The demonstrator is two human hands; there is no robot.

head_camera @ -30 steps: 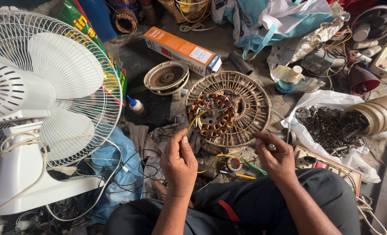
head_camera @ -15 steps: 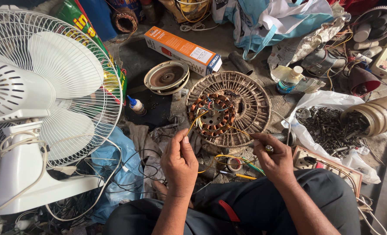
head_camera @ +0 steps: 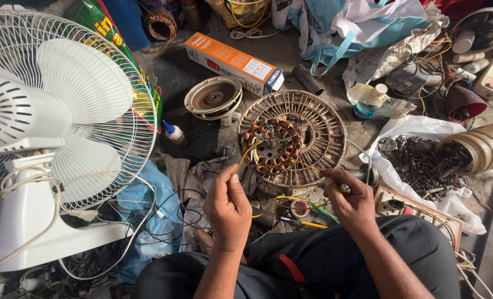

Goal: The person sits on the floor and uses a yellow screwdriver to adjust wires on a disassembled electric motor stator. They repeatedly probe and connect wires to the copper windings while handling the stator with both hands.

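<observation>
A round ribbed fan motor housing (head_camera: 318, 119) lies on the floor with a copper-wound stator (head_camera: 272, 145) in its middle. My left hand (head_camera: 228, 207) pinches a yellow wire (head_camera: 246, 152) that runs up to the stator. My right hand (head_camera: 350, 198) is closed on a thin yellow wire (head_camera: 307, 164) leading from the stator's right side, with a small dark tool tip at the fingers. Both hands sit just in front of the housing, above my dark trousers.
A white pedestal fan (head_camera: 52, 111) fills the left. An orange box (head_camera: 232, 62), a round metal cover (head_camera: 213, 98) and a small glue bottle (head_camera: 174, 133) lie behind. A white bag of screws (head_camera: 418, 160) beside a brown jar (head_camera: 479, 147) is right. Loose wires and tape (head_camera: 299, 209) lie near my knees.
My right hand has shifted slightly left along its wire toward the stator. My left hand keeps its pinch on the yellow wire with almost no movement.
</observation>
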